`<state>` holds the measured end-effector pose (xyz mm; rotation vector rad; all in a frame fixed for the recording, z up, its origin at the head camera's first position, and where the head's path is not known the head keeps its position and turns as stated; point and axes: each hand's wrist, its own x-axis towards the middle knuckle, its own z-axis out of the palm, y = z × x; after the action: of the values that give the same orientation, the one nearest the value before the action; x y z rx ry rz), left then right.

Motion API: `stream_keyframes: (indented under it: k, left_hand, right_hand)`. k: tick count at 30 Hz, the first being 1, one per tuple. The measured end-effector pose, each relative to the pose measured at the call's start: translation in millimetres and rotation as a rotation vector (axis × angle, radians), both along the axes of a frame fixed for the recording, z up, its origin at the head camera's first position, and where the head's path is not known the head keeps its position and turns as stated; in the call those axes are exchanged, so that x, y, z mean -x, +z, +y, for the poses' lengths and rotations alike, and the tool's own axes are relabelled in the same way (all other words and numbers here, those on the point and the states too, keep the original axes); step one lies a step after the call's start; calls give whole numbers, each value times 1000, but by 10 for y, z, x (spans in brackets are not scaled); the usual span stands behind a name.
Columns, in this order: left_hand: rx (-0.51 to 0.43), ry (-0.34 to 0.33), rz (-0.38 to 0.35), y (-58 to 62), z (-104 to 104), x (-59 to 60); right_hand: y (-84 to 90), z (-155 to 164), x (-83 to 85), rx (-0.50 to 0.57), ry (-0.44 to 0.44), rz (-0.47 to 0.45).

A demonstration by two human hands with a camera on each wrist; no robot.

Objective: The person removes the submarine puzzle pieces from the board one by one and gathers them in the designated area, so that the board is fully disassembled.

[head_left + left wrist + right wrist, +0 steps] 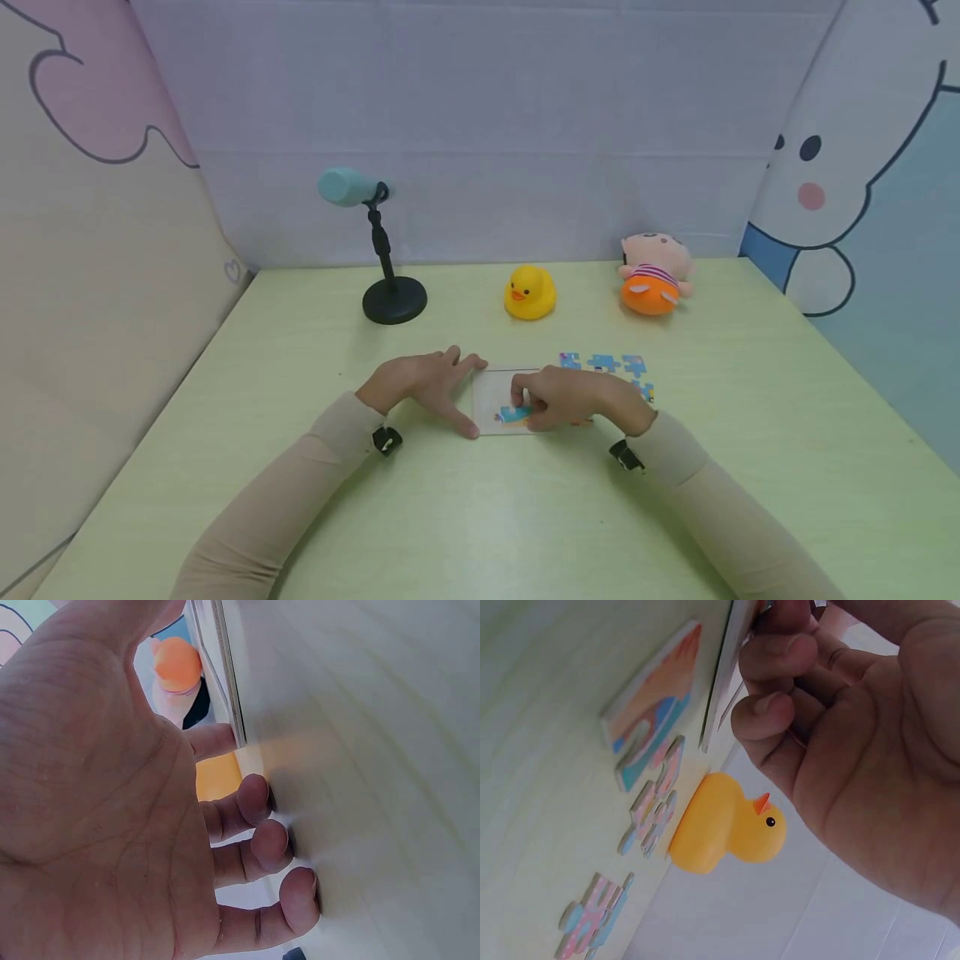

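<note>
A flat pale puzzle board [491, 387] lies on the table between the two hands. My left hand [435, 382] spreads across its left edge, the thumb by the near corner and the index finger at the far one. Seen from the left wrist, the other fingers [271, 844] rest on the tabletop. My right hand [566, 396] bends over the board with curled fingers and pinches a blue-and-orange puzzle piece [512, 414] at the near side; the exact grip is partly hidden. Loose puzzle pieces [602, 362] lie beyond and right of this hand.
Behind the board sits a yellow rubber duck [530, 293]. A plush toy [651, 275] in orange is at the back right. At the back left stands a black stand [394, 300] with a light-blue head. A larger picture piece [656, 705] lies beside the board.
</note>
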<state>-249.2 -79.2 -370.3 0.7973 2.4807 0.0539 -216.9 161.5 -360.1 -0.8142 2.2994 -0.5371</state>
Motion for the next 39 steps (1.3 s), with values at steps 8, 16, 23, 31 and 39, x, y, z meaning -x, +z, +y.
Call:
stream_keyframes:
  k: [8, 16, 23, 31, 39]
  left_hand:
    - [-1, 4, -1, 5, 2, 0]
    - [2, -8, 5, 4, -6, 4]
    - [0, -7, 6, -3, -2, 0]
    - [7, 4, 13, -37, 1, 15]
    - [19, 2, 13, -47, 11, 24]
  right_hand:
    - [-32, -1, 0, 0, 8, 24]
    - [-19, -12, 2, 9, 7, 26]
    - [-19, -23, 0, 46, -28, -13]
    - [21, 8, -2, 54, -17, -33]
    - [64, 72, 12, 53, -36, -45]
